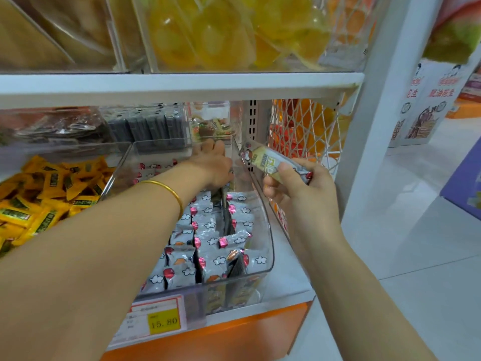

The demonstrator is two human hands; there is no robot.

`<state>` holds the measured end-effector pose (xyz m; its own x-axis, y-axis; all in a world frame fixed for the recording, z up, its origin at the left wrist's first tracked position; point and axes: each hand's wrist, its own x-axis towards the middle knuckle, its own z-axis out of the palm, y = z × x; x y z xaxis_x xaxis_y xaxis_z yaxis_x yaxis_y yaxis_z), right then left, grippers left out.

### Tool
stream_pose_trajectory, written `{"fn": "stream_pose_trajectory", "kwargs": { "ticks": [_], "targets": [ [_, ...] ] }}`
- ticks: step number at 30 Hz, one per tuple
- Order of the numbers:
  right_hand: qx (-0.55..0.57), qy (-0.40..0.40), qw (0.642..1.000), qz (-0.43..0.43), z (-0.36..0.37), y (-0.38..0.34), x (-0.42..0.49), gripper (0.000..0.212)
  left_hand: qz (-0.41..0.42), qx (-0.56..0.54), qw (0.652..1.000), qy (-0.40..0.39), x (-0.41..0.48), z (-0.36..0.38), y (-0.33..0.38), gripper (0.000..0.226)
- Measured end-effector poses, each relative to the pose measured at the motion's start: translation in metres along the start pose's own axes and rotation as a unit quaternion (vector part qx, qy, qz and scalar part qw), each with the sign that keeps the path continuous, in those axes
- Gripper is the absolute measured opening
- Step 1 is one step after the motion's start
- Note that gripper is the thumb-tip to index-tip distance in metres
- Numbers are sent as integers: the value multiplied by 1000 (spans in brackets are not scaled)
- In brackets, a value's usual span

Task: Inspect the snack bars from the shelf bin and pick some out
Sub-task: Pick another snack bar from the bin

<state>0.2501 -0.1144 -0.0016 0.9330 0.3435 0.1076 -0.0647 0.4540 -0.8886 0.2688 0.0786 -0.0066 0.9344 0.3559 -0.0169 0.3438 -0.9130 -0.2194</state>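
Note:
A clear plastic bin [263, 230] on the lower shelf holds several grey-wrapped snack bars [208, 246] printed with white clouds and red marks. My left hand [212, 162] reaches deep into the back of the bin, palm down, fingers pointing away; whether it holds anything is hidden. My right hand [299, 186] is beside the bin's right wall and grips one snack bar [270, 160] with a pale yellow-green label, raised above the rim and tilted to the left.
Yellow wrapped snacks [39, 199] fill the bin to the left. Dark packets [148, 128] sit in bins behind. A white shelf board [182, 84] hangs close above. A price tag [156, 319] reads 15.80. A white mesh basket [304, 131] stands at right.

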Motion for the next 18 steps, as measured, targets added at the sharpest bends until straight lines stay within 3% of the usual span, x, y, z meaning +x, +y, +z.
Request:
{"fn": "stream_pose_trajectory", "kwargs": {
  "ticks": [4,8,11,15,18],
  "targets": [
    [-1,-2,1000,8,2,0,0,14,-1,-36,999,14,0,-3,5,30],
    [7,3,1000,7,4,-2,0,15,10,-162,986,44,-13,-10,6,13],
    [-7,-1,1000,-3,6,-3,-2,19,45,-270,962,16,-29,-19,8,7],
    [-144,4,986,-87,8,-3,-3,27,68,-308,948,38,-54,-24,7,16],
    [-310,-5,926,-214,14,-8,4,32,74,-302,950,32,-72,-22,7,29]
  ]
}}
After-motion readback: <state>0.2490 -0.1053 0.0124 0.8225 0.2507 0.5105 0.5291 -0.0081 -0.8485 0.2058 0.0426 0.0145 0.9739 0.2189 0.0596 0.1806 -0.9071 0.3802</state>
